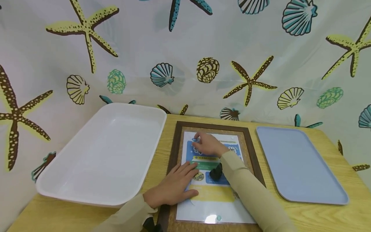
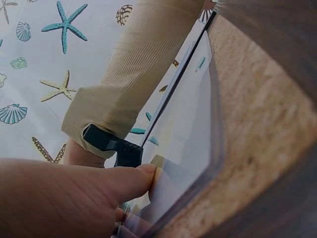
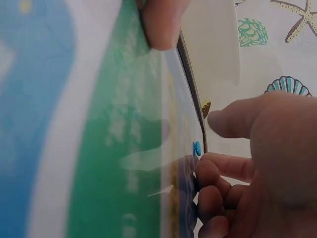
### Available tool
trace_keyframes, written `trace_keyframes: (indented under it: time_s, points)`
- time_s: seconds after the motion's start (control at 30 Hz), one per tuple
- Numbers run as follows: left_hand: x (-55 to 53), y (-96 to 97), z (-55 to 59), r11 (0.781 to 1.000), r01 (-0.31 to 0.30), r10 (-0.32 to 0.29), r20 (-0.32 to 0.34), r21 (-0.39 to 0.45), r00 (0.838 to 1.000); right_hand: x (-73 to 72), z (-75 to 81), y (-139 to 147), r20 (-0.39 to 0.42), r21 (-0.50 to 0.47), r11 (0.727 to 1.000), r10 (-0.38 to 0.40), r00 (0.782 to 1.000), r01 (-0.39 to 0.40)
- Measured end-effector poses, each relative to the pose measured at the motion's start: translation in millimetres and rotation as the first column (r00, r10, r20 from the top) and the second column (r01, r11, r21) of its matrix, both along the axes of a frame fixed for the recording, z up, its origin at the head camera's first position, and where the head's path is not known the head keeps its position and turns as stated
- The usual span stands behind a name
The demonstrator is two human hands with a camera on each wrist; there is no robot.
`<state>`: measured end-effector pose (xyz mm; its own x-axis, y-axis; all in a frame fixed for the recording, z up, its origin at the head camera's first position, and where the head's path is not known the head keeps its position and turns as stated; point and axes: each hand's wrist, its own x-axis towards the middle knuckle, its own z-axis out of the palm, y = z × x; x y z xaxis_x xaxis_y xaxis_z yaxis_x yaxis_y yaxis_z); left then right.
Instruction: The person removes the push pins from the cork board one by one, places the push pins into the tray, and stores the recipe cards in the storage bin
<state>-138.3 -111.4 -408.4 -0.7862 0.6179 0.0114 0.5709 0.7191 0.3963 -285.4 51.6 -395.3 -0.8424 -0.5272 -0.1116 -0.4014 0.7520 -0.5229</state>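
A printed poster (image 1: 208, 193) under a clear glossy sheet lies on a cork board (image 1: 185, 225) with a brown frame. My left hand (image 1: 177, 183) rests spread on the poster's left side, its thumb (image 2: 133, 183) near the sheet's edge in the left wrist view. Over the poster's upper left corner is my right hand (image 1: 210, 144), fingers bent. A blue push pin (image 3: 197, 148) stands there, with the index fingertip right beside it and the thumb (image 3: 230, 119) held apart. One green push pin (image 1: 219, 217) sits at the poster's bottom edge.
To the left stands a large white tray (image 1: 101, 154). A light blue tray (image 1: 301, 164) lies right of the board on the wooden table (image 1: 304, 216). Behind hangs a cloth (image 1: 191, 42) printed with starfish and shells.
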Motion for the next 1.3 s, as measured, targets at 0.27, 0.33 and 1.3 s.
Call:
trace_keyframes:
  time_s: [0.27, 0.33, 1.3]
  points:
    - [-10.8, 6.6, 10.2, 1.000, -0.001, 0.001, 0.014, 0.002, 1.000, -12.7, 10.4, 3.6, -0.050, -0.011, 1.000, -0.005, 0.999, 0.005]
    - [-12.1, 7.8, 11.9, 1.000, -0.001, 0.001, 0.019, 0.008, 1.000, -14.3, 11.2, 4.7, -0.054, -0.017, 1.000, -0.022, 0.998, 0.021]
    - [-6.1, 7.1, -1.0, 1.000, -0.010, 0.009, 0.029, 0.027, 1.000, -11.9, -21.6, 2.6, -0.146, -0.198, 0.974, -0.143, 0.979, 0.113]
